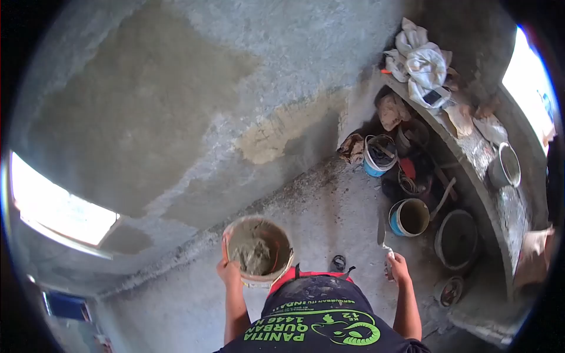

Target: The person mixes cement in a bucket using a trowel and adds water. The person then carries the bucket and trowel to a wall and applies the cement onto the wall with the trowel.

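Note:
My left hand [228, 267] grips the rim of a round bucket [285, 235], held at waist height against the left side of my body. Wet grey mortar [253, 256] lies inside it. On the other side, my right hand [397, 267] is closed around the handle of a trowel [382, 229], whose blade points away from me. The trowel is apart from the bucket.
A patchy plastered wall [135, 106] rises ahead. Near a curved concrete ledge [471, 156] at the right stand a blue-white bucket [379, 154], another bucket [410, 217] and a round tub [456, 240]. White sacks [425, 65] and a grey bucket [504, 166] rest on the ledge.

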Demonstrator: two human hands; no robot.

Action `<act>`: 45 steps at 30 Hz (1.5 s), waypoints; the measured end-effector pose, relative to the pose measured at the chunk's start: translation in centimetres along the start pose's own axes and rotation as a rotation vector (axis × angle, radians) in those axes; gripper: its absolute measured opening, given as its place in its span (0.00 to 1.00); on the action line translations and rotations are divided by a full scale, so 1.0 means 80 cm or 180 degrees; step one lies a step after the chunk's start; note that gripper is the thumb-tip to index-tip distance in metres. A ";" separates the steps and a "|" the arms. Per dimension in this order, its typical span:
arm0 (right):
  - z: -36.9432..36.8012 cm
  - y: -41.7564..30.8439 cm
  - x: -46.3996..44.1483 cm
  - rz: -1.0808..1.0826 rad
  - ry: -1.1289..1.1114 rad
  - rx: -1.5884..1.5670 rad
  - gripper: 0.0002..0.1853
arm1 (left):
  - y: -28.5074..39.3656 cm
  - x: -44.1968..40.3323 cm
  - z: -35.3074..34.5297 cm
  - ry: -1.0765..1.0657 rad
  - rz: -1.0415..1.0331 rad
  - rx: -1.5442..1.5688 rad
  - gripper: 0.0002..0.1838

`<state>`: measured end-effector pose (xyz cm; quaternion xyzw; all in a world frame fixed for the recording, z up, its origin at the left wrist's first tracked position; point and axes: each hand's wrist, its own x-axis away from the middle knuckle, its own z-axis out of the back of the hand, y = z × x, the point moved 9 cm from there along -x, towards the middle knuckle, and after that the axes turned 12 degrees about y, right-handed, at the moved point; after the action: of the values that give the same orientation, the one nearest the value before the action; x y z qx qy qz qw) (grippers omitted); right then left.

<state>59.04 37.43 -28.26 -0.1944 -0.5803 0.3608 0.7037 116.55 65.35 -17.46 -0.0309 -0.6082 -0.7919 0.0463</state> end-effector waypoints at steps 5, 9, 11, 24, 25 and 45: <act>-0.051 -0.103 0.045 0.0653 -0.1156 0.0774 0.11 | 0.054 0.015 -0.071 -0.0611 -0.0512 -0.0550 0.05; -0.136 -0.271 0.131 0.3303 -0.1259 0.1670 0.17 | 0.121 0.023 -0.129 -0.1196 -0.1165 -0.0770 0.08; -0.174 -0.323 0.155 0.3429 -0.1144 0.2372 0.17 | 0.143 0.025 -0.158 -0.1467 -0.1432 -0.0774 0.07; -0.385 -0.382 0.073 0.3048 -0.1597 0.3857 0.20 | 0.261 -0.047 -0.328 -0.3041 -0.1912 -0.0501 0.07; -0.395 -0.392 0.082 0.2998 -0.1577 0.3823 0.20 | 0.264 -0.052 -0.336 -0.3099 -0.1916 -0.0525 0.07; -0.383 -0.342 0.004 0.0422 -0.2704 0.0311 0.22 | 0.271 -0.114 -0.424 -0.3273 -0.1081 -0.0024 0.12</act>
<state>96.09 23.93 -16.75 -0.0320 -0.7870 0.4802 0.3860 128.25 27.38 -6.34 -0.3158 -0.5460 -0.6732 -0.3860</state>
